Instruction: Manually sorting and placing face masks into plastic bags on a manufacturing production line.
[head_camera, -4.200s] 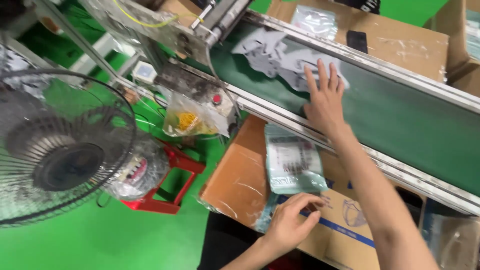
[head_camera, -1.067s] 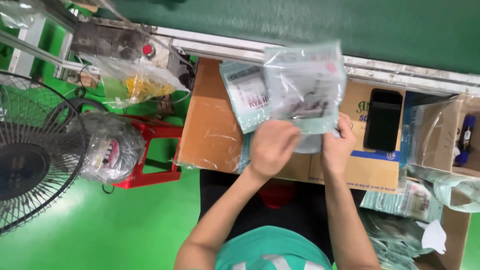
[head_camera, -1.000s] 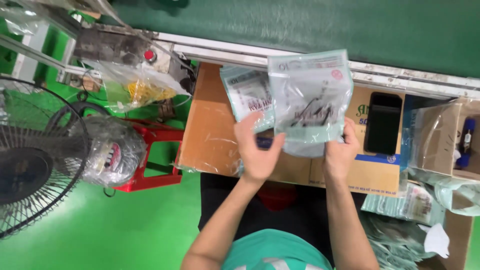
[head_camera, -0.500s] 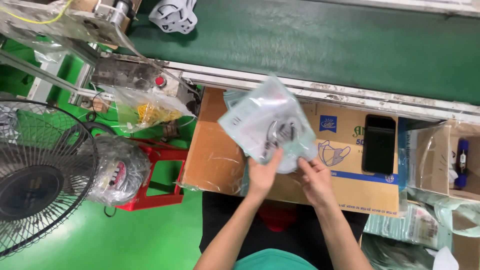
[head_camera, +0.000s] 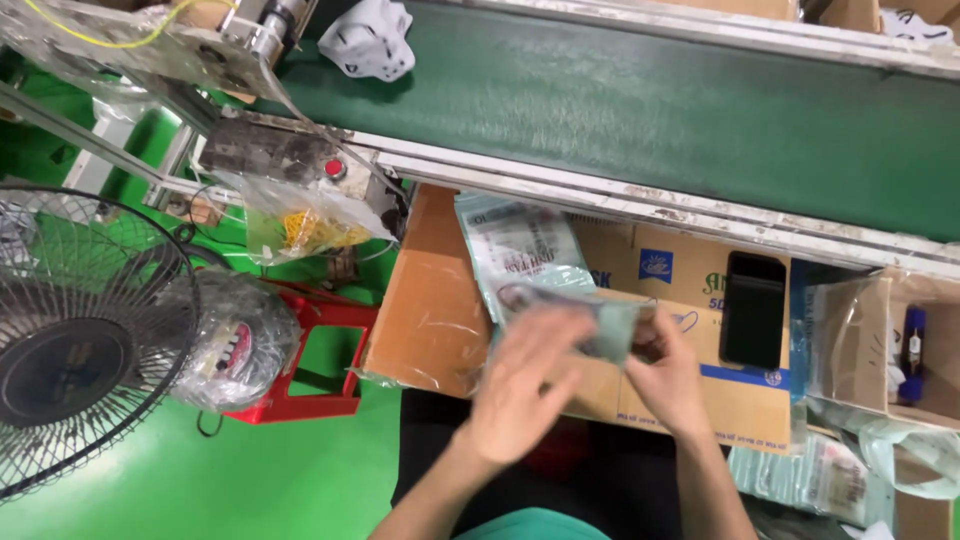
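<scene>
Holding a clear plastic packet between both hands, low over a cardboard box in front of the person's lap. Left hand is motion-blurred, fingers curled toward the packet's near edge; looks like a grip but exact closure cannot be told. Right hand has fingers pinched on the packet's right end, closed on it. Packet sits just above the box top, partly crumpled between the hands.

Just beyond the hands, a stack of similar printed packets lies on the box, touching the held one's far side. A black phone rests on the box to the right, near the right hand. Further right, an open carton with a blue pen-like item. Left side: red stool, a bagged bundle on it, and a caged fan. Farthest, the green conveyor belt with a white mask-like item on it.

Risks, as a judgement: slick film could slip from the blurred left-hand grip; a sideways sweep could knock the phone off the box; packet could snag the stack behind and drag it.
</scene>
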